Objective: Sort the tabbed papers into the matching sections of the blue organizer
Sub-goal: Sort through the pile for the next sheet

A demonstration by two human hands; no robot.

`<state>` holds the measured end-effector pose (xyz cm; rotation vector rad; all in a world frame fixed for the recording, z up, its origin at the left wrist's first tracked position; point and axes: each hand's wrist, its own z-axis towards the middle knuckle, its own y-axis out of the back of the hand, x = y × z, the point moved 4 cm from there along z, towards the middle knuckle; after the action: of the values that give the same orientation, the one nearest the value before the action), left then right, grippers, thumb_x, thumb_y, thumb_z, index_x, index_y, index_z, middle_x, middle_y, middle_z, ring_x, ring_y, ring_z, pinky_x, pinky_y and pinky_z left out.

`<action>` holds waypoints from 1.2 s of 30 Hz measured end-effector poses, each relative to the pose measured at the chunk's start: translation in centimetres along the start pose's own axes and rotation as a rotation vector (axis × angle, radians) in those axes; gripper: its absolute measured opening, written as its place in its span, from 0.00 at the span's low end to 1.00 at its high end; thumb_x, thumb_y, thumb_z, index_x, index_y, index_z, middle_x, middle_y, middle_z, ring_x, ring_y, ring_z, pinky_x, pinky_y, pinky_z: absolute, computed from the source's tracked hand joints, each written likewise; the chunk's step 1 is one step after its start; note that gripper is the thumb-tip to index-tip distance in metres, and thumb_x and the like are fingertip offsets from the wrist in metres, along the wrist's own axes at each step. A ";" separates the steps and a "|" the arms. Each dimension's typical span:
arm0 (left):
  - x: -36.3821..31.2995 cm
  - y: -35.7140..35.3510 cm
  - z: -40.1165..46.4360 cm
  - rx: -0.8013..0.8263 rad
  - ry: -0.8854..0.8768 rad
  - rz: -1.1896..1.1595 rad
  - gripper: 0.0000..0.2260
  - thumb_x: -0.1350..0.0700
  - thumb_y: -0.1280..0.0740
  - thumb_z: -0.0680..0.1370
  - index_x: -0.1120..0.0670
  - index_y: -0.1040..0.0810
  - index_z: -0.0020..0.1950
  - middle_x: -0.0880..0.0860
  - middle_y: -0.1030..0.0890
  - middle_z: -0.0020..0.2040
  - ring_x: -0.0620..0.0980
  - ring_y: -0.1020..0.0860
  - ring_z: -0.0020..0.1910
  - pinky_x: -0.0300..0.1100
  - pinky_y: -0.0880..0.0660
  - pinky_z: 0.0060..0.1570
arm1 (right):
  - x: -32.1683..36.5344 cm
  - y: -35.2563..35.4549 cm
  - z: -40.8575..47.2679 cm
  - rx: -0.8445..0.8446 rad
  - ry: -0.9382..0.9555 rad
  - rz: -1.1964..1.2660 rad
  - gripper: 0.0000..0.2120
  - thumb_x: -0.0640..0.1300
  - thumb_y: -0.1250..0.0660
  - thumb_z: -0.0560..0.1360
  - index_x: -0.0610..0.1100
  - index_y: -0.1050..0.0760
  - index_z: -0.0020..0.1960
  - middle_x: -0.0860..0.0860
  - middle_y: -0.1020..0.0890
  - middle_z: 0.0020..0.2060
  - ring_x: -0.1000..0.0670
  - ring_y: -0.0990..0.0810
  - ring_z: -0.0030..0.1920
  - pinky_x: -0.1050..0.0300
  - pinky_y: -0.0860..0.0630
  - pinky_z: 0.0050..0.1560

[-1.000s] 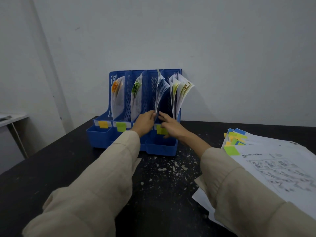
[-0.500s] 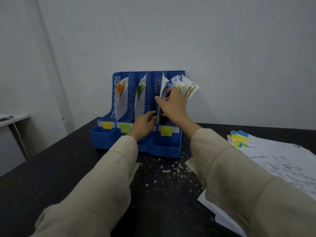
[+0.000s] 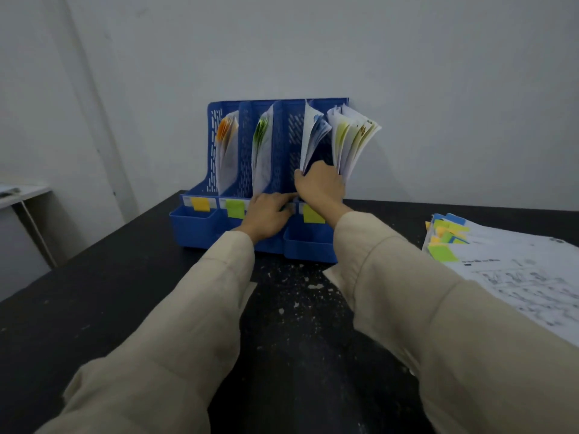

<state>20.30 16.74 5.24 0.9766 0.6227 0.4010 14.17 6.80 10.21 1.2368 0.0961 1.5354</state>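
Note:
The blue organizer [image 3: 194,225] stands against the wall with four upright sections. They hold papers with orange tabs [image 3: 226,133], green tabs [image 3: 261,133], blue tabs [image 3: 315,136] and yellow-green tabs [image 3: 351,142]. My right hand [image 3: 319,187] reaches into the third section and pinches the lower part of the blue-tabbed papers, thumb on their left side. My left hand [image 3: 269,214] rests with fingers stretched on the organizer's front, covering the third label. A loose stack of tabbed papers [image 3: 507,274] lies on the black table [image 3: 94,292] at the right.
Yellow [image 3: 200,204], green [image 3: 235,208] and yellow-green [image 3: 313,214] label notes show on the organizer's front. White crumbs [image 3: 300,283] are scattered on the table before it. A white side table [image 3: 22,194] stands at the far left.
My right hand rose from the organizer's front to the tops of the blue-tabbed papers, then slid down to their lower part. My left hand stayed on the organizer's front.

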 end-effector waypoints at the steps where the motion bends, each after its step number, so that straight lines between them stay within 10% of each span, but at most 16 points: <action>1: -0.1 -0.1 0.2 0.041 0.043 0.063 0.22 0.48 0.46 0.77 0.54 0.29 0.69 0.58 0.22 0.61 0.58 0.26 0.58 0.46 0.36 0.55 | 0.1 0.0 0.1 -0.017 0.002 0.009 0.13 0.46 0.42 0.79 0.39 0.30 0.40 0.41 0.21 0.48 0.40 0.22 0.50 0.56 0.35 0.38; 7: -1.0 -0.2 0.6 0.188 0.183 0.128 0.28 0.55 0.35 0.74 0.47 0.37 0.73 0.53 0.34 0.72 0.58 0.38 0.69 0.52 0.48 0.70 | 0.6 0.2 0.9 -0.093 -0.007 0.007 0.11 0.42 0.41 0.79 0.35 0.26 0.55 0.40 0.21 0.54 0.40 0.22 0.54 0.55 0.32 0.41; 19: -1.1 0.0 0.3 0.229 0.199 0.114 0.32 0.53 0.31 0.70 0.49 0.36 0.73 0.54 0.33 0.70 0.58 0.38 0.68 0.53 0.47 0.70 | -0.1 -0.2 1.1 -0.095 0.037 0.072 0.04 0.39 0.38 0.75 0.38 0.26 0.45 0.42 0.20 0.45 0.43 0.21 0.45 0.60 0.36 0.31; 25: -1.1 0.8 -1.5 -0.079 0.161 -0.373 0.26 0.63 0.37 0.68 0.57 0.26 0.67 0.55 0.32 0.70 0.54 0.36 0.70 0.49 0.44 0.71 | -0.3 1.1 0.3 -0.011 0.137 0.112 0.23 0.50 0.35 0.77 0.41 0.35 0.27 0.48 0.32 0.22 0.52 0.34 0.24 0.57 0.38 0.27; 31: -3.4 2.4 -3.3 -0.390 0.005 -0.309 0.19 0.71 0.39 0.70 0.57 0.21 0.58 0.56 0.25 0.59 0.52 0.28 0.60 0.40 0.32 0.58 | -2.0 5.6 -3.9 0.012 0.317 0.039 0.14 0.44 0.37 0.78 0.34 0.19 0.44 0.41 0.17 0.37 0.46 0.20 0.39 0.54 0.24 0.45; 36: -9.3 0.5 -4.0 -0.292 -0.094 -0.321 0.16 0.69 0.38 0.72 0.55 0.21 0.56 0.54 0.25 0.57 0.52 0.28 0.59 0.40 0.33 0.57 | -6.8 10.5 -6.3 -0.028 0.254 -0.037 0.12 0.44 0.36 0.76 0.36 0.19 0.45 0.44 0.17 0.38 0.48 0.19 0.40 0.57 0.27 0.45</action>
<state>10.59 14.21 6.90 0.6003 0.6040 0.1537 1.47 0.86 9.61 1.0078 0.2605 1.6503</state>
